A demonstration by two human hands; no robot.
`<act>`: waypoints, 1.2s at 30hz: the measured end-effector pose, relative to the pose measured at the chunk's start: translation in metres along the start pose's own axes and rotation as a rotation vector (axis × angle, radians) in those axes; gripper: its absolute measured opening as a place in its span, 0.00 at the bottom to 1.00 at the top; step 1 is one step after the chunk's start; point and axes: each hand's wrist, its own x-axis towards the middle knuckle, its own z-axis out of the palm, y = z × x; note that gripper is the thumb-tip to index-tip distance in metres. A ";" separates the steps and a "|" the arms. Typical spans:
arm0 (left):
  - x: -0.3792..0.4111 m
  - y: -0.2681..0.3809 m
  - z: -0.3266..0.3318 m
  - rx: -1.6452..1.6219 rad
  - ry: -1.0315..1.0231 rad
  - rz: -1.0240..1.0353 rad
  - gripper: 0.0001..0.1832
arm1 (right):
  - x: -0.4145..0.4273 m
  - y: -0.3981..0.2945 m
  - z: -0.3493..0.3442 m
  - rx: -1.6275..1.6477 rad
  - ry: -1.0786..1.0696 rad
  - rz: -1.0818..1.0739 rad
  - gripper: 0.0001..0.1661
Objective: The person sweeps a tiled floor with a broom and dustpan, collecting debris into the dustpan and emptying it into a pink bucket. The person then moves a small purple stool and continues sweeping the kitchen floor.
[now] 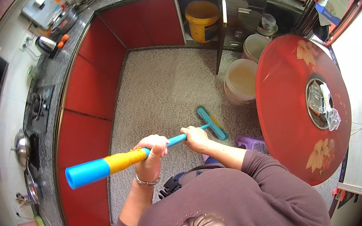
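Observation:
Both hands hold the long handle of a push broom (213,123), whose blue head with green bristles and a yellow strip rests on the patterned grey floor (159,81). My left hand (151,148) is closed around the upper handle, just below its yellow and bright blue grip, with a metal band on the wrist. Lower down, nearer the head, my right hand (195,138) is wrapped around the blue shaft. To the right of the broom head lies a purple plastic stool or similar item (250,143), partly hidden by the sleeve.
Red cabinets (83,109) line the left and far sides under a granite counter. A cabinet door (222,37) stands ajar by a yellow bucket (203,21). Two pale buckets (240,80) (256,47) stand beside a round red table (285,112) at right.

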 end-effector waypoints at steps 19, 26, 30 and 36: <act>0.358 -0.089 -0.146 -0.042 0.043 -0.137 0.09 | 0.301 0.106 -0.148 0.279 0.887 0.491 0.20; 0.469 -0.102 -0.134 -0.094 0.008 -0.107 0.14 | 0.365 0.224 -0.249 0.077 1.364 0.873 0.29; 0.533 -0.112 -0.125 -0.099 -0.034 -0.128 0.14 | 0.408 0.244 -0.275 0.071 1.290 0.867 0.18; 0.585 -0.130 -0.129 -0.066 -0.008 -0.164 0.13 | 0.462 0.214 -0.274 0.020 1.135 0.789 0.20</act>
